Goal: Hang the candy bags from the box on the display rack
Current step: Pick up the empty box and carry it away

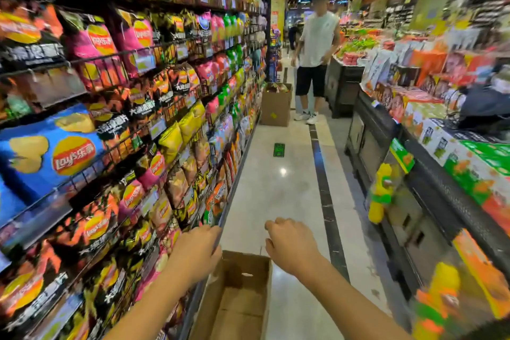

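A brown cardboard box (237, 298) stands on the floor below me, against the foot of the rack, and I see only bare cardboard inside it. My left hand (197, 250) hovers over the box's left edge, fingers curled, holding nothing. My right hand (289, 243) is over the box's far right corner, also curled and without a bag. The display rack (116, 119) fills the left side, packed with rows of snack bags. A second, closed-sided box (276, 105) with bags showing at its top stands further down the aisle.
A person in a white shirt (314, 55) stands in the aisle beyond the far box. A low display counter (414, 174) with boxed goods lines the right side. A small green item (279, 149) lies on the tiled floor mid-aisle.
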